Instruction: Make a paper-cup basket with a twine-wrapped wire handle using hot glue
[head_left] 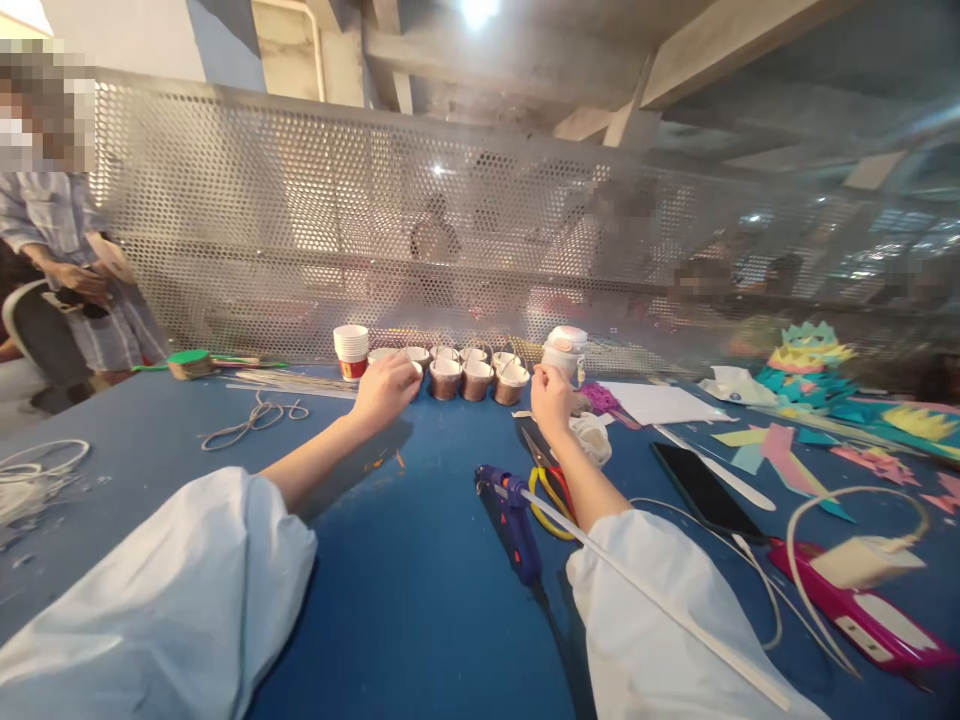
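Note:
Small brown-wrapped paper cups (477, 382) with white insides and thin handles stand in two rows at the back of the blue table. My left hand (387, 390) reaches to the left end of the front row, its fingers closed around a cup there that it mostly hides. My right hand (552, 398) is raised just right of the rows, fingers curled together, in front of a white lidded jar (565, 350). Whatever it may pinch is too small to see. Below it lie yellow-and-red-handled scissors (553, 500) and a blue glue gun (513, 520) with a long white glue stick.
Stacked paper cups (351, 352) stand back left, near a twine loop (259, 418) and green-topped roll (190, 363). At right are a phone (706, 490), a pink power strip (862, 610), cables, paper scraps and a paper crown (808, 365). A perforated metal screen (300, 210) borders the table; someone stands left.

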